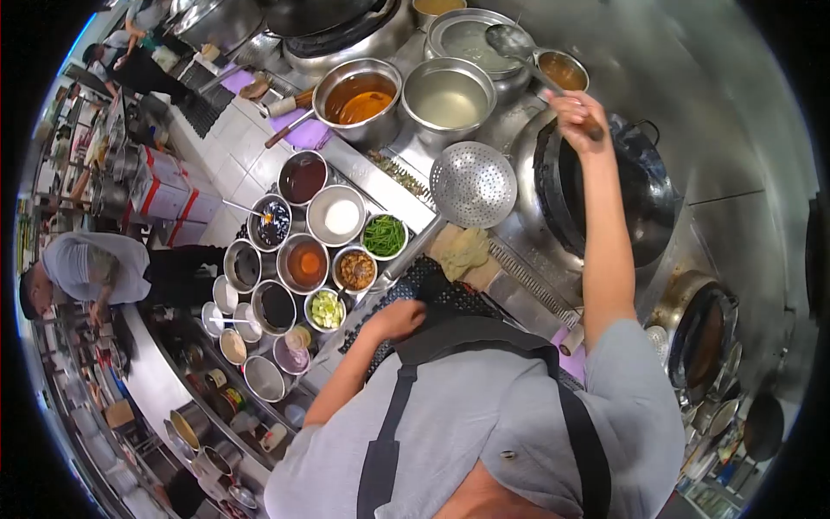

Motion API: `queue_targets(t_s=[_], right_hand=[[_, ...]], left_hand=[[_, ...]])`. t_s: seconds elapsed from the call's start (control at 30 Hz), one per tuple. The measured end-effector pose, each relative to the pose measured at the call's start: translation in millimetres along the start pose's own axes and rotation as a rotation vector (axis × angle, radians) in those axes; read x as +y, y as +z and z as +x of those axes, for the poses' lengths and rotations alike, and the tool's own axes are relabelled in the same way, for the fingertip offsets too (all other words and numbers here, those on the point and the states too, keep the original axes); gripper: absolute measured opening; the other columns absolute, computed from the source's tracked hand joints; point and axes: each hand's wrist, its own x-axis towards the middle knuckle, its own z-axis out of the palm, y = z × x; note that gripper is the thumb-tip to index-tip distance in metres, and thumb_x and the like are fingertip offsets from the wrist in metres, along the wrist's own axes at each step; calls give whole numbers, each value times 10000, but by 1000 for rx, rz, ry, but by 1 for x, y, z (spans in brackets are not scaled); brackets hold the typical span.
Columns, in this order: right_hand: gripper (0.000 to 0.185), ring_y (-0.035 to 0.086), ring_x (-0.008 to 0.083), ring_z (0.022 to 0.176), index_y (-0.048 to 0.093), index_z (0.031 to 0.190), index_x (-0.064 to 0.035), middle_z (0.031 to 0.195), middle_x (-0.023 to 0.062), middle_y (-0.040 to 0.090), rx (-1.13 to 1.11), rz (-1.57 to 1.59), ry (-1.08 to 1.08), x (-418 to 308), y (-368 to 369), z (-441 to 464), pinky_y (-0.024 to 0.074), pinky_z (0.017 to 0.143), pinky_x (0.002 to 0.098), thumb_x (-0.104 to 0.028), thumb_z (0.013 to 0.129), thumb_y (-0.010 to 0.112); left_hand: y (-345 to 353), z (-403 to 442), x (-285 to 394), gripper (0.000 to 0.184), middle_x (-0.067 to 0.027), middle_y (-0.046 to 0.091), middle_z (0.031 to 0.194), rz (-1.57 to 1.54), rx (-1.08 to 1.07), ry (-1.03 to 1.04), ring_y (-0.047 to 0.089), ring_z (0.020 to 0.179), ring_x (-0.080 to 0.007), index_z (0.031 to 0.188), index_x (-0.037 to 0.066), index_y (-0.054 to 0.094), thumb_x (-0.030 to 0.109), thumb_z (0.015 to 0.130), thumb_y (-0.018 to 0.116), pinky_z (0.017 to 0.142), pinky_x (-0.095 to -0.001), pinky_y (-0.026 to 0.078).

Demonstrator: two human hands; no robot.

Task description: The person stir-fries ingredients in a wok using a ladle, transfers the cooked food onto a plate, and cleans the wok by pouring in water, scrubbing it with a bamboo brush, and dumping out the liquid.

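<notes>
My right hand (577,119) is closed round the handle of a metal ladle (511,41), arm stretched forward. The ladle's bowl is over the rim of a steel pot (471,36), beside a small pot of brown liquid (562,71). Below that hand is a large dark wok (644,203) on the stove. My left hand (399,319) is a loose fist near my dark apron (467,333), with nothing showing in it. Close by are bowls of chopped pale green vegetable (327,310), brown bits (355,270) and cut green stalks (385,235).
A perforated strainer (474,184) lies beside the wok, near pots of orange oil (361,105) and pale liquid (450,97). Several seasoning bowls stand at left, including dark sauce (273,309). A folded cloth (467,253) lies ahead. Another person (91,268) works at far left.
</notes>
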Motion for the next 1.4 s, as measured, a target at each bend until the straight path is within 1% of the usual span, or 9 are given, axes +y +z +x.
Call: queue_targets(t_s=[0.17, 0.4, 0.67, 0.77, 0.83, 0.93, 1.0, 1.13, 1.4], right_hand=[[347, 455, 81, 510, 443, 1233, 185, 727, 24, 442, -135, -61, -29, 18, 38, -110, 439, 456, 255, -69, 998, 421], [337, 417, 44, 483, 503, 1251, 98, 707, -23, 445, 148, -290, -208, 47, 40, -250, 413, 414, 213, -108, 988, 459], [260, 479, 77, 456, 551, 1165, 1, 655, -25, 470, 647, -1014, -284, 72, -23, -336, 394, 361, 243, -97, 926, 578], [464, 526, 123, 456, 506, 1345, -8, 637, 27, 532, 857, -1506, -378, 78, -45, -344, 405, 389, 299, -57, 893, 598], [593, 527, 139, 437, 442, 1460, -31, 620, 50, 549, 974, -1862, -558, 73, -54, -335, 395, 409, 318, -45, 888, 597], [557, 500, 129, 414, 462, 1440, -17, 602, 26, 531, 900, -1727, -696, 60, -35, -312, 376, 407, 297, -40, 897, 587], [525, 470, 97, 410, 467, 1431, -19, 620, 7, 520, 769, -1540, -649, 49, 0, -293, 376, 383, 273, -35, 914, 560], [384, 445, 76, 407, 524, 1302, -12, 608, -15, 460, 489, -1323, -595, 12, 48, -235, 389, 355, 260, -35, 920, 552], [125, 471, 143, 426, 458, 866, -32, 618, 35, 486, 446, -1284, -583, -97, 78, -1, 407, 368, 340, -25, 904, 578]], left_hand=[[-32, 80, 117, 193, -212, 669, 960, -69, 195, 457, 647, 892, -402, 1031, -15, 659, 89, 871, 633, 779, -474, 509], [19, 220, 247, 85, -121, 581, 911, 344, 570, 822, 587, 925, -300, 902, 51, 660, 112, 844, 656, 777, -421, 467], [68, 281, 269, 182, -57, 721, 862, 636, 443, 557, 676, 889, -234, 892, 142, 714, 267, 937, 589, 896, -508, 375], [65, 272, 278, 169, -76, 693, 978, 572, 319, 487, 651, 987, -252, 1001, 136, 699, 255, 913, 619, 993, -536, 355], [63, 260, 270, 182, -94, 654, 1045, 479, 556, 663, 628, 1025, -261, 1043, 118, 668, 228, 900, 641, 967, -559, 361], [45, 207, 252, 257, -132, 568, 1155, 316, 645, 738, 575, 1081, -309, 1119, 101, 611, 166, 877, 666, 935, -588, 370], [35, 176, 211, 285, -144, 626, 901, 187, 435, 687, 627, 866, -311, 1156, 44, 637, 140, 888, 657, 873, -469, 462], [-5, 97, 123, 303, -215, 694, 1017, -18, -111, 524, 680, 891, -346, 1172, -5, 643, 220, 971, 611, 787, -415, 527], [-56, 2, 63, 361, -160, 713, 1029, -341, 154, 49, 680, 879, -234, 1233, 3, 639, 216, 942, 671, 805, -349, 537]])
